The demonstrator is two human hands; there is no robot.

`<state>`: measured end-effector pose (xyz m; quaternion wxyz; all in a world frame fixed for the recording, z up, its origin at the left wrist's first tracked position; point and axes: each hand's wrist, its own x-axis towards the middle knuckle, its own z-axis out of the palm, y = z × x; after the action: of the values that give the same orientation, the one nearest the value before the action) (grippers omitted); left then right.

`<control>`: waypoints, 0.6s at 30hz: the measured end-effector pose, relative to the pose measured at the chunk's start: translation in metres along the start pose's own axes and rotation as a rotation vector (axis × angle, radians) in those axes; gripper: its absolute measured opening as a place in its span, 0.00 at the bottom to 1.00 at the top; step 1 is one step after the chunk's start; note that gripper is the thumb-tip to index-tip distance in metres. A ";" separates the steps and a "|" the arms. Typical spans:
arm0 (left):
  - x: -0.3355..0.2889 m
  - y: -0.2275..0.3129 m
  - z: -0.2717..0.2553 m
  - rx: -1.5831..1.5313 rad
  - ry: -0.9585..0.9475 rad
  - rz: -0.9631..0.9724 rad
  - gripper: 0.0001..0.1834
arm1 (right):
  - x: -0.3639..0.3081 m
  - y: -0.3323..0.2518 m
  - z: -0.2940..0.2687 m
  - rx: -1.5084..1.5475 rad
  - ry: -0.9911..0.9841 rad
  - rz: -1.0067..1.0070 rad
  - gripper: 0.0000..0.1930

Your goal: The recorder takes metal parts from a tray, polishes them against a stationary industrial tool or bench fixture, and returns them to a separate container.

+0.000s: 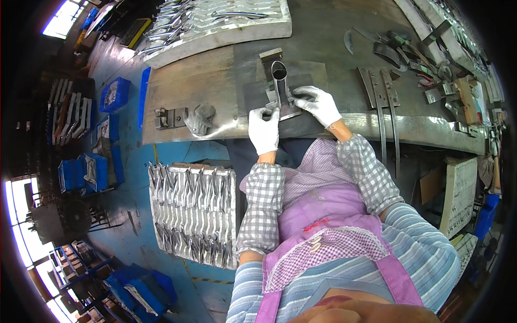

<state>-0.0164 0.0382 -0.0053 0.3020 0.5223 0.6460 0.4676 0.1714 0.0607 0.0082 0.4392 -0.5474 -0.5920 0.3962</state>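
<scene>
In front of me a metal fixture with a round, hollow top (279,71) stands on the bench, its lower part between my hands. My left hand (263,131), in a white glove, is closed with the fingertips pinched at the left side of the fixture's foot. On the other side my right hand (320,105), also gloved in white, has thumb and bent fingers pressed together close to the fixture. Whatever lies in the fingers is too small and partly hidden to name. A flat metal block (271,55) sits just behind the fixture.
The metal-topped bench (196,70) bears a white tray (237,33) of shiny metal tools, a grey glove (200,119) and a small steel block (171,118). Long-handled tools (380,94) lie rightward. A tool-filled rack (194,215) stands at my left; blue bins (114,93) are on the floor.
</scene>
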 end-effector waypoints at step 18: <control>-0.002 0.001 -0.009 0.069 0.046 0.004 0.14 | 0.005 0.005 0.011 -0.094 -0.060 -0.070 0.18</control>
<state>-0.0238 0.0341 -0.0011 0.2680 0.5227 0.6676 0.4573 0.1619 0.0666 0.0007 0.4087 -0.5342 -0.6416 0.3687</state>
